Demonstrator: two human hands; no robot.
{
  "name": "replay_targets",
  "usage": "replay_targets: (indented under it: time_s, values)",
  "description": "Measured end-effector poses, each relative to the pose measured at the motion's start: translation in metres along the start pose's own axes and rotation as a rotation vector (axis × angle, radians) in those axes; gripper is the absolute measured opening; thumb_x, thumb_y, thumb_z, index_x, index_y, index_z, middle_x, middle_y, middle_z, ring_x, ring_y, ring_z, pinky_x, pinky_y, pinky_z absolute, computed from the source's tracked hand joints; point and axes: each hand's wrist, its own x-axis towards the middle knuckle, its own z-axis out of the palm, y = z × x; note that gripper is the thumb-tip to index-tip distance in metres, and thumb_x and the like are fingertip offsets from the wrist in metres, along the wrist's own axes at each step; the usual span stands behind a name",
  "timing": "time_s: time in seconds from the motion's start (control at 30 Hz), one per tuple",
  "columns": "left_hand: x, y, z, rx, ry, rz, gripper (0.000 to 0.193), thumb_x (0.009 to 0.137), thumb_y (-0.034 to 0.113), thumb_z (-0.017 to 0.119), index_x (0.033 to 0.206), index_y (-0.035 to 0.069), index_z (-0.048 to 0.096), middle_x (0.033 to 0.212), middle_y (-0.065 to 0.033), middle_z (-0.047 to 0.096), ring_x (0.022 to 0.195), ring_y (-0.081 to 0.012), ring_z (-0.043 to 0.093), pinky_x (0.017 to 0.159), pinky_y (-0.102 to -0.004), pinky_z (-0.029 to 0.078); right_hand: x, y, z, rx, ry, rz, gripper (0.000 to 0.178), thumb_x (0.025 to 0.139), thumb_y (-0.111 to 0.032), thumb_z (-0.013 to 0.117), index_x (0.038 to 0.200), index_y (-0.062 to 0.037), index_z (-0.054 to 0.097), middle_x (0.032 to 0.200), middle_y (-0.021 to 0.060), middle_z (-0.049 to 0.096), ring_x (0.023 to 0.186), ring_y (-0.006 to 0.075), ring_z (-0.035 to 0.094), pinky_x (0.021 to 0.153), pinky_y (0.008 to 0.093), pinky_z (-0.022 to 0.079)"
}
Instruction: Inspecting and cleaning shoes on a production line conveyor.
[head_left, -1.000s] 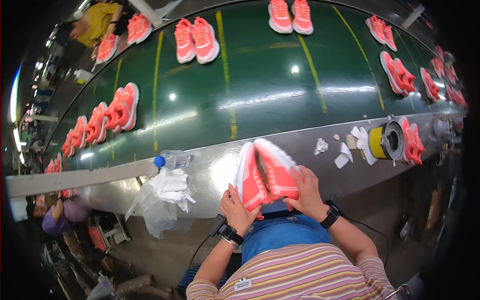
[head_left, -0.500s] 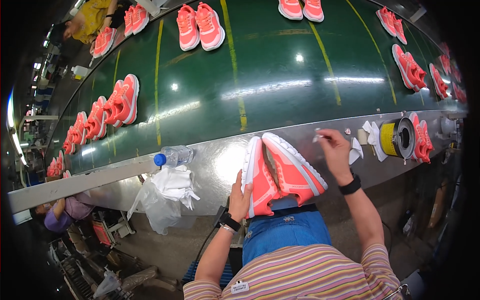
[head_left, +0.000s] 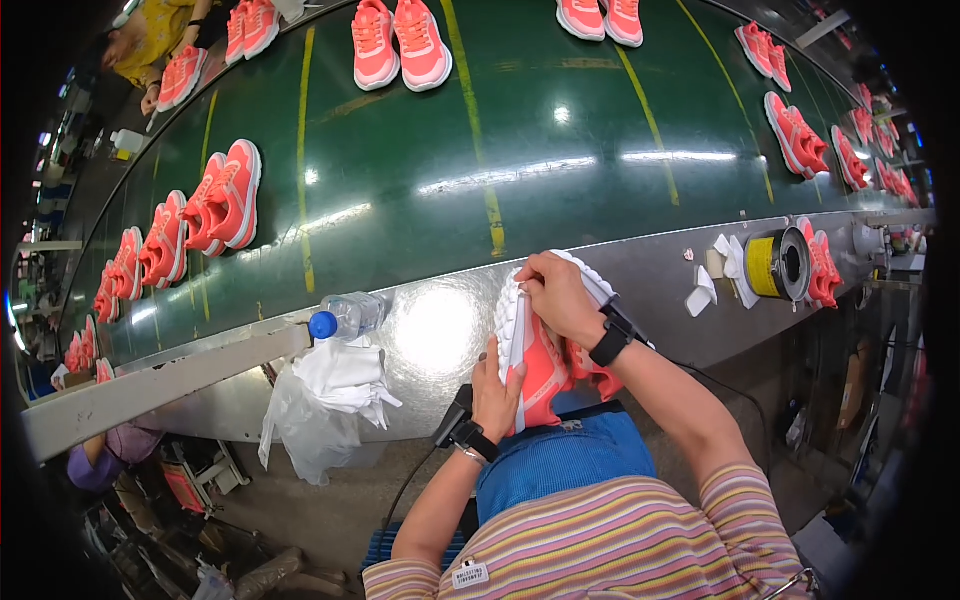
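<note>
A pair of coral-pink sneakers with white soles stands at the metal ledge in front of me, toes pointing away. My left hand (head_left: 492, 395) grips the left sneaker (head_left: 543, 378) along its outer side near the heel, thumb on the upper. My right hand (head_left: 562, 298) reaches across the pair, its fingertips pinched at the left sneaker's toe, where the white sole meets the upper. A small white piece showed in this pinch a moment ago; my fingers now mostly hide it. The right sneaker (head_left: 600, 380) is partly covered by my right hand and wrist.
A clear bottle (head_left: 355, 316) with a blue cap and white cloths (head_left: 345, 375) over a plastic bag lie left. To the right are a yellow-labelled can (head_left: 765, 268) and white scraps (head_left: 702, 292). Sneaker pairs (head_left: 402, 45) stand on the green belt (head_left: 400, 150); a metal bar (head_left: 170, 375) juts in.
My right hand has moved left from beside the sneakers onto the left sneaker's toe. My left hand keeps its hold. The view has shifted slightly.
</note>
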Motion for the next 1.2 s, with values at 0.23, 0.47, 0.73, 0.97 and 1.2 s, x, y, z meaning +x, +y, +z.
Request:
replay_targets:
  time_s: [0.23, 0.47, 0.73, 0.97, 1.2]
  values:
    - [0.001, 0.0, -0.001, 0.032, -0.034, 0.007, 0.071, 0.093, 0.039, 0.053, 0.143, -0.002, 0.026, 0.114, -0.0345, 0.048, 0.102, -0.0442, 0.049, 0.092, -0.0469, 0.038, 0.002, -0.012, 0.002, -0.082, 0.011, -0.02, 0.007, 0.074, 0.005, 0.056, 0.076, 0.0011, 0.061, 0.079, 0.0174, 0.059, 0.077, 0.0349, 0.059, 0.066, 0.0409, 0.047]
    - [0.0, -0.003, -0.001, -0.004, -0.049, -0.004, 0.071, 0.093, 0.039, 0.052, 0.143, -0.004, 0.024, 0.113, -0.0342, 0.047, 0.101, -0.0428, 0.048, 0.092, -0.0458, 0.038, -0.002, -0.002, 0.008, -0.03, -0.002, 0.004, 0.008, 0.074, 0.007, 0.054, 0.075, 0.0007, 0.059, 0.077, 0.017, 0.058, 0.073, 0.0367, 0.058, 0.064, 0.0426, 0.046]
    - [-0.001, 0.0, -0.002, -0.03, -0.043, -0.019, 0.071, 0.094, 0.039, 0.052, 0.145, -0.002, 0.023, 0.111, -0.0317, 0.048, 0.1, -0.0413, 0.048, 0.091, -0.0443, 0.038, -0.022, -0.009, 0.01, 0.025, 0.067, -0.008, 0.008, 0.076, 0.005, 0.055, 0.079, -0.0007, 0.06, 0.077, 0.0147, 0.058, 0.077, 0.0356, 0.059, 0.063, 0.0437, 0.046]
    - [-0.002, 0.002, -0.003, 0.016, -0.046, -0.024, 0.07, 0.095, 0.039, 0.049, 0.146, 0.0, 0.02, 0.109, -0.03, 0.048, 0.097, -0.0396, 0.049, 0.09, -0.0436, 0.039, -0.006, 0.007, 0.016, -0.017, 0.118, -0.043, 0.011, 0.077, 0.004, 0.054, 0.082, -0.0017, 0.062, 0.082, 0.0149, 0.058, 0.077, 0.0359, 0.058, 0.066, 0.0438, 0.046]
    - [-0.003, -0.003, -0.001, -0.006, -0.005, 0.031, 0.067, 0.096, 0.039, 0.044, 0.146, 0.0, 0.02, 0.107, -0.0298, 0.048, 0.095, -0.0394, 0.049, 0.089, -0.044, 0.038, -0.068, -0.014, 0.013, 0.13, 0.055, -0.132, 0.009, 0.077, 0.003, 0.055, 0.08, -0.0018, 0.061, 0.078, 0.013, 0.056, 0.077, 0.0326, 0.057, 0.068, 0.0422, 0.045]
